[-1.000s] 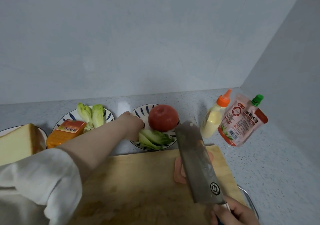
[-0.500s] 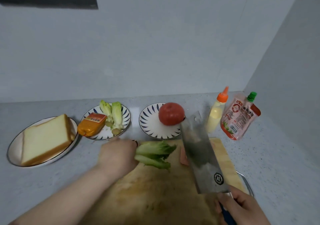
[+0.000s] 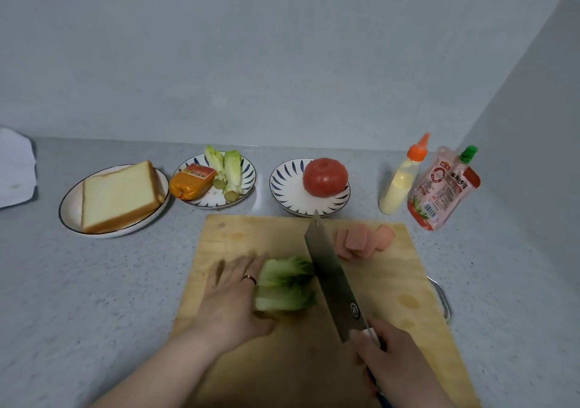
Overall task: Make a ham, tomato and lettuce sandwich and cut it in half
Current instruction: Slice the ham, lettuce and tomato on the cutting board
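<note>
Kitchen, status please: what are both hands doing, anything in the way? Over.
Left hand flat on lettuce on cutting board. Right hand grips cleaver, blade at the leaves' right edge. Ham slices lie beyond, clear.

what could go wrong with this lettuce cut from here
1. The left hand presses the lettuce with fingers straight, close to the cleaver; the blade might nick them.
2. The stacked leaves may slip under the cut.
3. The blade tip sits near the ham slices and could push them about.
</note>
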